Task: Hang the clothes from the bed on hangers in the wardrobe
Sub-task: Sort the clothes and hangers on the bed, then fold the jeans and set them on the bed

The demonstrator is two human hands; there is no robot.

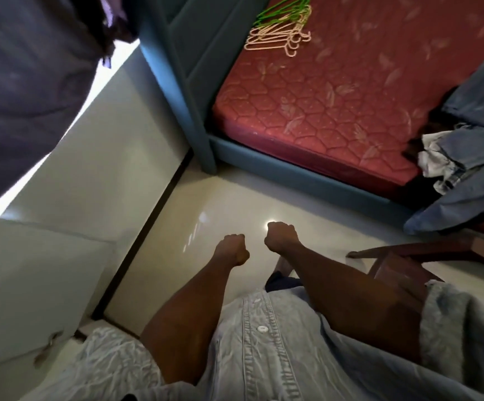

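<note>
The red mattress [336,91] carries a bunch of hangers [284,27] and a denim clothes pile [472,140]

The pile of clothes [472,146] far right of the fingers runs off the frame's right edge; a dark garment [26,82] up left is blurred and cropped; both fists curl their fingers under, out of sight

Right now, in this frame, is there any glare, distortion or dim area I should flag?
Head view: a bright glare spot on the glossy floor just beyond the right hand; wide-angle bending tilts the bed frame; the dark garment top left is dim and soft; the left hand is sharp.
</note>
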